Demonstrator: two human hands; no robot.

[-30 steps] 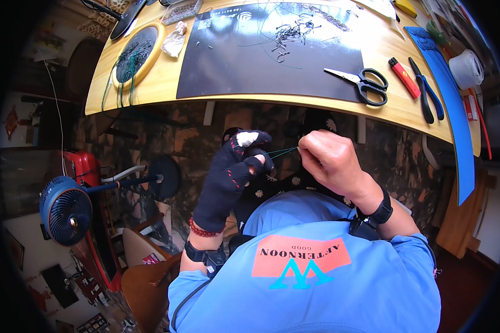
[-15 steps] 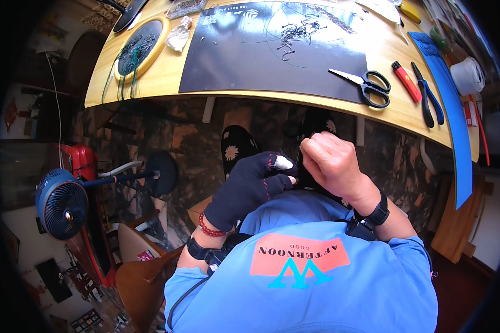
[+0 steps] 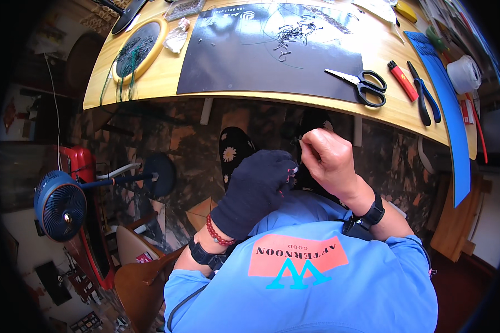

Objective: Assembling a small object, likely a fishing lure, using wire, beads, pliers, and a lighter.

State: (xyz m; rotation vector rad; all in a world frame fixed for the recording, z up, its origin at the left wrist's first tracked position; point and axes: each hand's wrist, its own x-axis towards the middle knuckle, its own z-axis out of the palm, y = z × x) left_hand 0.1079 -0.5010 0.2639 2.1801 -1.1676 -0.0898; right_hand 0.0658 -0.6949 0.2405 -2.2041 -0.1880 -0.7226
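Observation:
My left hand point(image 3: 256, 186), in a black glove with red stitching, is closed over my lap with its fingertips turned away. Close beside it, my right hand point(image 3: 330, 156) is bare and curled into a pinch. Whatever the two hands hold is too fine to make out. On the table beyond them, a dark mat point(image 3: 233, 66) carries a tangled pile of small dark metal hooks point(image 3: 295, 34) with thin line. A round yellow-rimmed tray point(image 3: 162, 41) on the left holds more dark pieces, and green threads point(image 3: 131, 83) hang over its rim.
Black-handled scissors point(image 3: 369, 89), a red lighter point(image 3: 403, 81) and blue-black pliers point(image 3: 423, 94) lie along the table's right side. A long blue strip point(image 3: 454, 133) overhangs the edge near a white spool point(image 3: 464, 75). To my left stands a blue fan point(image 3: 61, 205).
My left hand has rolled over and its fingers have curled in, hiding the thumb and fingertip that showed before. My right hand stays nearly in place.

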